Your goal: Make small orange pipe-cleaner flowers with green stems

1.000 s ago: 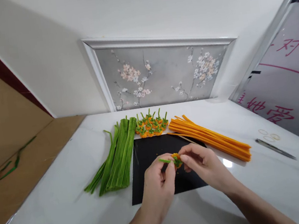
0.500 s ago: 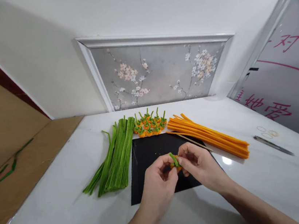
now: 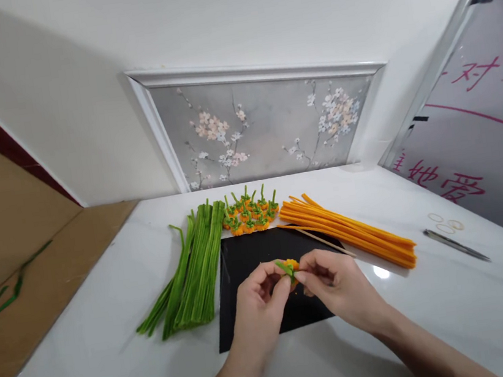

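Observation:
Between my two hands, above the black mat (image 3: 246, 257), is a small orange pipe-cleaner pumpkin (image 3: 292, 264) with a green stem sticking out to the left. My left hand (image 3: 262, 298) pinches it between thumb and forefinger at the stem side. From the other side my right hand (image 3: 335, 282) grips it with closed fingertips. The fingers cover much of the piece. Beyond the mat several finished-looking pumpkins (image 3: 249, 226) of the same orange and green stand in a cluster, stems up.
Green pipe cleaners (image 3: 201, 269) lie bundled left of the mat, orange pipe cleaners (image 3: 349, 228) to its right. A thin stick (image 3: 328, 241) rests across the mat's corner. Tweezers (image 3: 456, 244) and several rubber bands (image 3: 445, 226) lie far right. Cardboard (image 3: 80, 260) borders the left.
The green stem has tipped over to the left, and more of the orange body shows behind it. My left thumb has shifted up onto the green part. The camera view has shifted slightly.

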`<state>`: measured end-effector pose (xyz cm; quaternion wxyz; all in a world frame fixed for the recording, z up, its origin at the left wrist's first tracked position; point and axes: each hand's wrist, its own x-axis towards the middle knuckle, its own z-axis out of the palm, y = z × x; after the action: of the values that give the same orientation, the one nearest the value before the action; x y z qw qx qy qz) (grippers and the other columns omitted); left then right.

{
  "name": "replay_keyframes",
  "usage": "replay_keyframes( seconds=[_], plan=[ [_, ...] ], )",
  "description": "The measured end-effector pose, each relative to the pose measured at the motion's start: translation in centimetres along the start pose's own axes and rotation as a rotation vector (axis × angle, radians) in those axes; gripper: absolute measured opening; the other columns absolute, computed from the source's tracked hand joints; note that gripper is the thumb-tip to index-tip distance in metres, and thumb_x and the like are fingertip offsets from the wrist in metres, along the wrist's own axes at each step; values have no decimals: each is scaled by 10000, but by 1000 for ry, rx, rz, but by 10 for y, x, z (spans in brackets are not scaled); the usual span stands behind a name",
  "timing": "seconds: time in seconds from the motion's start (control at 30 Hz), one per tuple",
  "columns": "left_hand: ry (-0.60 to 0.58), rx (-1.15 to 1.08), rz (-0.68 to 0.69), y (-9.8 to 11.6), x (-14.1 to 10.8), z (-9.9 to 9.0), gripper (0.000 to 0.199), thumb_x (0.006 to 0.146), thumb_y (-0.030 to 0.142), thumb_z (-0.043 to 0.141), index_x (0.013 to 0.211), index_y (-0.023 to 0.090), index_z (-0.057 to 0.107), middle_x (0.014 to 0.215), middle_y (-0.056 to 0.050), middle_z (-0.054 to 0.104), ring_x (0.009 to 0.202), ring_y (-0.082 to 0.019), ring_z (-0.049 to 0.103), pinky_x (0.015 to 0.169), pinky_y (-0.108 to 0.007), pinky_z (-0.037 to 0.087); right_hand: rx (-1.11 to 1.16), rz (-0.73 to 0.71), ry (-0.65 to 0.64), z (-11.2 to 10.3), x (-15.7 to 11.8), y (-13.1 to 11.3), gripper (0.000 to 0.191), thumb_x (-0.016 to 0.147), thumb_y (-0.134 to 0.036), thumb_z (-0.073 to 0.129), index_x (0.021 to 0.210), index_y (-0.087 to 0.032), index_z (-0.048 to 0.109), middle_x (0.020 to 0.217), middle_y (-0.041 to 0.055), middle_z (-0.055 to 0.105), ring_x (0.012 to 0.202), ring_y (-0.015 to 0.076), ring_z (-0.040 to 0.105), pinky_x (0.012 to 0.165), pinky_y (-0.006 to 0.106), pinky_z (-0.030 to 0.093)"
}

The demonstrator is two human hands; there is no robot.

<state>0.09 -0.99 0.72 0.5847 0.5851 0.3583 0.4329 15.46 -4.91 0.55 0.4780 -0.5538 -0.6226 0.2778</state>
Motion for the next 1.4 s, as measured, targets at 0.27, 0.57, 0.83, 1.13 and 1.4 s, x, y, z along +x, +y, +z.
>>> replay_keyframes(
  seconds=[0.27, 0.57, 0.83, 1.13, 1.4],
  plan=[
    [-10, 1, 41, -2, 3, -2, 79, 775, 169, 613, 755, 168, 690, 952, -65, 670, 895, -196, 625, 815, -294, 516, -154, -342, 67, 2, 1, 2, 142, 898, -146, 490, 812, -197, 591, 762, 36, 623, 674, 139, 595, 627, 240, 475],
    [-49, 71, 54, -3, 2, -3, 140, 814, 213, 585, 729, 161, 684, 933, -73, 653, 887, -211, 629, 778, -296, 534, -99, -270, 29, 1, 4, 8, 155, 906, -183, 503, 783, -207, 594, 764, 28, 632, 686, 144, 591, 652, 248, 471],
    [37, 302, 274, -10, 5, -6, 455, 860, 169, 543, 1303, 264, 503, 1151, -55, 646, 1078, -188, 610, 966, -330, 482, 430, 194, -84, -14, 7, 9, 407, 883, -557, 501, 799, -165, 570, 652, -7, 590, 501, 99, 560, 515, 235, 485],
    [42, 434, 584, 0, 4, -8, 427, 816, 107, 578, 1200, 284, 637, 1267, -48, 621, 1204, -236, 545, 1093, -360, 370, 495, 208, -276, -9, 1, -3, 328, 751, -459, 702, 711, -145, 617, 657, -5, 621, 525, 71, 515, 532, 200, 436],
    [-21, -174, -68, 10, 11, -5, 360, 798, 324, 681, 1138, 225, 614, 1075, -65, 657, 949, -187, 638, 837, -319, 541, 249, 71, -58, -18, 7, 5, 272, 799, -406, 643, 698, -154, 664, 611, -20, 564, 565, 96, 458, 547, 222, 383]
  ],
)
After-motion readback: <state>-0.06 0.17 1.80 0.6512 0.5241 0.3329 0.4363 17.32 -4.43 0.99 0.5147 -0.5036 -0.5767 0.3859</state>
